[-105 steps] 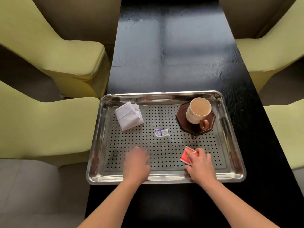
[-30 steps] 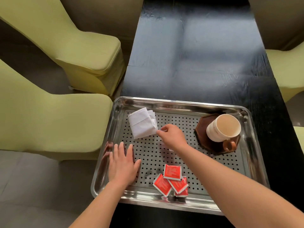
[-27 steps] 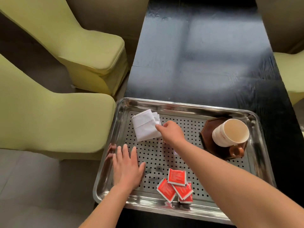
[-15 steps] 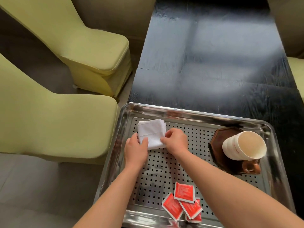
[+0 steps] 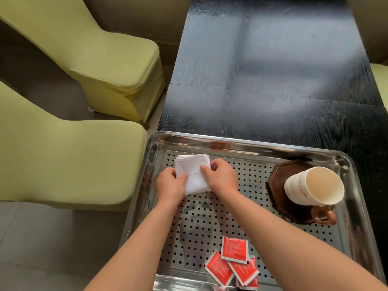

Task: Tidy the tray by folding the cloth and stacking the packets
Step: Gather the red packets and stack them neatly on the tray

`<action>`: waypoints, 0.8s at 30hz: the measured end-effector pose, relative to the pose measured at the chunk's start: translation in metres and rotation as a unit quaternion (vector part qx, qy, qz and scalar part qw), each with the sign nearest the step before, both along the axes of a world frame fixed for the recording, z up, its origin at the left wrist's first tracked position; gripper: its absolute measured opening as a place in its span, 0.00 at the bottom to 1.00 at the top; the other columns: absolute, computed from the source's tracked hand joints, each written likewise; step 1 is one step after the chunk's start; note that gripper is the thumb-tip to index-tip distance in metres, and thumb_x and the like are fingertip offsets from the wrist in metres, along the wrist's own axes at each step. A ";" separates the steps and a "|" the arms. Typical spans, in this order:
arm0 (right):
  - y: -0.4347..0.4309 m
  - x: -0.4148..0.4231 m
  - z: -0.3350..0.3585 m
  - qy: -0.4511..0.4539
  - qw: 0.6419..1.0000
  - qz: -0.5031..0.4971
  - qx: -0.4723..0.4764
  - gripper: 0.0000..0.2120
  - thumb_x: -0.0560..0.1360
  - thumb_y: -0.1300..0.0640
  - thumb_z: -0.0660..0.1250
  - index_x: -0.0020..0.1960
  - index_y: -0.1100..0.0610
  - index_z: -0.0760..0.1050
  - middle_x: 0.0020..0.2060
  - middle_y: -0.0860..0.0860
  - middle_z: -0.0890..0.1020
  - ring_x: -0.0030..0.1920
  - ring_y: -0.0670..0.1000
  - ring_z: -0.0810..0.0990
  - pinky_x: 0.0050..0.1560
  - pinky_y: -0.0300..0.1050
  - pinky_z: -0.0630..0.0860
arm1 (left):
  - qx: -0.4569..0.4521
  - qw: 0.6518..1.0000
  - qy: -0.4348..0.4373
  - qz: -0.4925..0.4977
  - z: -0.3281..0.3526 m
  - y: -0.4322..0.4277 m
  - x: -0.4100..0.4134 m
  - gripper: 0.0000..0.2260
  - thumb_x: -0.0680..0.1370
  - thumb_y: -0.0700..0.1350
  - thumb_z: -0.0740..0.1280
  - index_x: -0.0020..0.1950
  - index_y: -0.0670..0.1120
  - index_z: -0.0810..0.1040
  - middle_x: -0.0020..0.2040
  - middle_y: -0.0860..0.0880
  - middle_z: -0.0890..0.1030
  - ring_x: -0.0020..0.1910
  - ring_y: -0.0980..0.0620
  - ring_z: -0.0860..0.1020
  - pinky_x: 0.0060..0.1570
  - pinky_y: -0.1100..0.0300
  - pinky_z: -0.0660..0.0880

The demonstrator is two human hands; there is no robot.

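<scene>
A folded white cloth (image 5: 193, 173) lies in the far left corner of the perforated steel tray (image 5: 241, 143). My left hand (image 5: 171, 185) pinches its left edge and my right hand (image 5: 220, 178) pinches its right edge, both fingers closed on the fabric. Several red packets (image 5: 234, 262) lie loosely overlapped near the tray's front edge, between my forearms; the lowest one is partly cut off by the frame.
A cream cup (image 5: 315, 186) with a brown handle stands on a dark octagonal coaster (image 5: 281, 179) at the tray's right. The tray sits on a black wooden table (image 5: 268, 70). Yellow-green covered chairs (image 5: 69, 164) stand close on the left.
The packets went from under my right hand to a loose pile at the front. My right hand reached the cloth, then my left joined; both now grip it.
</scene>
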State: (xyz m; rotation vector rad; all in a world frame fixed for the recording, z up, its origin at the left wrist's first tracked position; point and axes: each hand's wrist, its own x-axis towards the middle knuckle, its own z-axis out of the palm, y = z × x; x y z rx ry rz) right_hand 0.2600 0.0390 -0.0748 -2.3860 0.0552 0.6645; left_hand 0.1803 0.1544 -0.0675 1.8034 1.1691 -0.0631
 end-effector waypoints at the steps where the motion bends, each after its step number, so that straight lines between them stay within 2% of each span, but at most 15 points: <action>1: -0.001 0.001 -0.001 0.002 1.000 -0.004 0.004 0.13 0.75 0.44 0.68 0.44 0.54 0.77 0.39 0.49 0.82 0.42 0.53 0.80 0.44 0.50 0.76 | -0.002 1.000 -0.002 -0.003 0.000 0.001 0.000 0.07 0.75 0.45 0.72 0.45 0.43 0.77 0.42 0.48 0.81 0.41 0.47 0.79 0.41 0.52 0.76; 5: -0.009 0.001 -0.005 0.013 0.999 -0.012 0.043 0.08 0.75 0.54 0.69 0.43 0.58 0.80 0.41 0.54 0.84 0.38 0.51 0.77 0.37 0.44 0.71 | -0.083 0.995 -0.046 0.039 0.000 0.000 0.002 0.08 0.73 0.40 0.73 0.46 0.42 0.74 0.46 0.41 0.82 0.41 0.46 0.79 0.45 0.46 0.79; 8: -0.013 -0.003 -0.005 0.025 0.996 -0.027 0.081 0.05 0.77 0.58 0.68 0.43 0.58 0.79 0.42 0.54 0.84 0.40 0.51 0.77 0.38 0.44 0.72 | -0.174 0.978 -0.076 0.084 0.001 -0.002 0.006 0.11 0.73 0.36 0.73 0.53 0.43 0.77 0.50 0.43 0.84 0.47 0.45 0.83 0.49 0.45 0.82; 11: -0.012 -0.006 -0.001 0.042 0.993 -0.041 0.103 0.05 0.78 0.55 0.66 0.47 0.55 0.77 0.44 0.50 0.82 0.46 0.53 0.80 0.49 0.51 0.77 | -0.238 0.961 -0.097 0.098 0.001 0.001 0.008 0.09 0.74 0.33 0.72 0.51 0.44 0.80 0.50 0.42 0.85 0.47 0.43 0.84 0.45 0.46 0.83; 13: -0.011 -0.009 0.003 0.043 0.993 -0.034 0.107 0.05 0.77 0.53 0.66 0.50 0.54 0.75 0.45 0.49 0.81 0.48 0.53 0.81 0.53 0.55 0.79 | -0.269 0.951 -0.106 0.110 -0.001 0.003 0.008 0.11 0.74 0.32 0.71 0.53 0.43 0.80 0.50 0.42 0.85 0.48 0.42 0.84 0.46 0.46 0.83; 16: -0.012 -0.009 0.009 0.072 0.992 -0.022 0.098 0.09 0.75 0.51 0.68 0.50 0.54 0.73 0.45 0.49 0.80 0.46 0.53 0.81 0.48 0.53 0.79 | -0.291 0.941 -0.117 0.125 -0.006 0.004 0.005 0.13 0.74 0.31 0.71 0.56 0.43 0.79 0.51 0.42 0.85 0.48 0.43 0.84 0.44 0.49 0.82; 18: -0.014 -0.005 0.011 0.113 0.990 -0.006 0.087 0.12 0.75 0.48 0.69 0.49 0.57 0.75 0.42 0.49 0.80 0.39 0.52 0.79 0.40 0.49 0.76 | -0.298 0.937 -0.120 0.135 -0.009 0.005 0.002 0.14 0.74 0.30 0.70 0.57 0.43 0.79 0.52 0.42 0.84 0.47 0.44 0.84 0.40 0.52 0.82; 20: -0.017 0.000 0.013 0.144 0.986 0.015 0.082 0.14 0.75 0.47 0.70 0.44 0.59 0.77 0.35 0.51 0.78 0.32 0.51 0.75 0.36 0.46 0.71 | -0.294 0.937 -0.124 0.140 -0.011 0.004 0.001 0.14 0.75 0.31 0.70 0.60 0.41 0.78 0.53 0.42 0.84 0.47 0.44 0.84 0.40 0.53 0.81; 21: -0.017 0.001 0.014 0.150 0.985 0.022 0.077 0.14 0.75 0.48 0.70 0.43 0.60 0.77 0.34 0.51 0.78 0.31 0.51 0.74 0.35 0.47 0.73 | -0.294 0.936 -0.128 0.146 -0.010 0.004 0.002 0.13 0.77 0.33 0.70 0.60 0.41 0.77 0.53 0.42 0.84 0.46 0.45 0.84 0.40 0.52 0.81; 23: -0.019 0.000 0.014 0.145 0.986 0.023 0.076 0.13 0.75 0.50 0.70 0.46 0.62 0.79 0.37 0.54 0.82 0.35 0.54 0.81 0.44 0.54 0.82 | -0.305 0.928 -0.142 0.161 -0.008 0.005 0.004 0.08 0.80 0.43 0.67 0.59 0.43 0.78 0.53 0.43 0.84 0.46 0.45 0.84 0.42 0.50 0.82; 24: -0.019 -0.001 0.014 0.141 0.986 0.018 0.087 0.11 0.75 0.52 0.70 0.47 0.61 0.79 0.41 0.55 0.85 0.39 0.56 0.85 0.49 0.58 0.83 | -0.315 0.923 -0.144 0.167 -0.004 0.005 0.006 0.10 0.82 0.50 0.65 0.57 0.45 0.79 0.52 0.44 0.85 0.45 0.45 0.84 0.43 0.50 0.83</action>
